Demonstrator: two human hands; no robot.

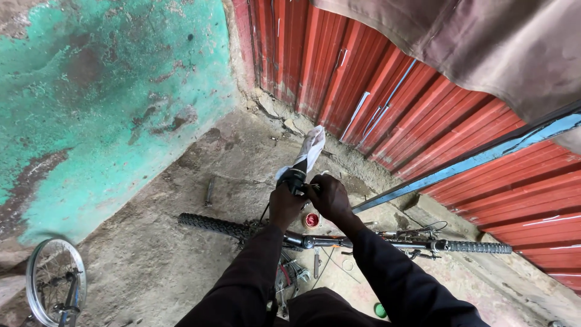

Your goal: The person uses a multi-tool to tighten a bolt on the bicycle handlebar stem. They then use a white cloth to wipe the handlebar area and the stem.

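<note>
Corrugated red metal sheeting (423, 121) fills the right side, a flaking green wall (103, 103) the left, with bare dirt ground (157, 254) between. A bicycle handlebar (387, 243) runs almost level across the lower middle, its long axis left to right, the right rubber grip (478, 247) well clear of both hands. A knobbly tyre (215, 225) lies behind the bar on the left, and a spoked wheel (54, 281) stands at the lower left corner. Both hands meet above the bar's centre on a dark upright part (296, 177) wrapped in white cloth (311, 145), which points up and away from the person. Left hand (284, 206) is closed around that part from below; right hand (328, 197) curls against it from the right, just as near. A small red cap (311, 220) sits on the ground just under the hands.
</note>
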